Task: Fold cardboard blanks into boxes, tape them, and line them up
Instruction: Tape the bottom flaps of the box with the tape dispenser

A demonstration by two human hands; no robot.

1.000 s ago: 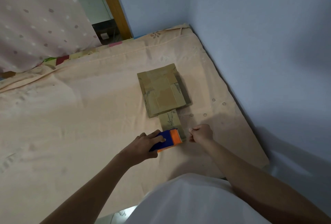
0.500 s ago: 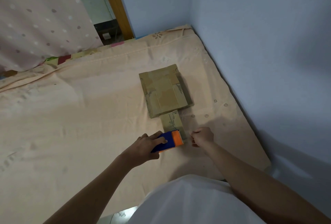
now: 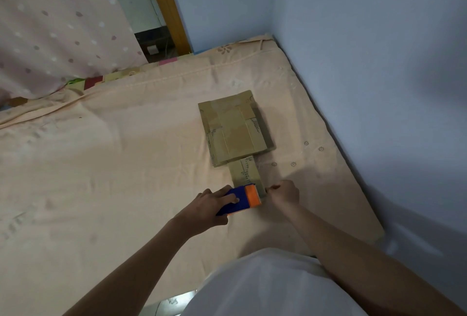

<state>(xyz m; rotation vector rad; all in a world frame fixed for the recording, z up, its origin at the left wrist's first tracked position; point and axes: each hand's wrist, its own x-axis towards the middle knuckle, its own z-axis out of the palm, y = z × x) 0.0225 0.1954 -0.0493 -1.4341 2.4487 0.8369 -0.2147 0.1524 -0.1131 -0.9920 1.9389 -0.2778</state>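
Your left hand (image 3: pixel 211 208) curls its fingers round the blue-and-orange plastic tape dispenser (image 3: pixel 241 200), steadying it on the peach bedsheet (image 3: pixel 101 164). The small brown cardboard box (image 3: pixel 246 173) lies just beyond, against the flat cardboard blanks (image 3: pixel 233 127). Your right hand (image 3: pixel 284 195) pinches what seems the tape end, likely keeping it taut.

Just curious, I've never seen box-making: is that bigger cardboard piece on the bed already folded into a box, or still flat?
Still flat. The cardboard stack lies level on the sheet, showing no raised walls.

faint print on cardboard blanks (image 3: pixel 233 128), too blurred to read
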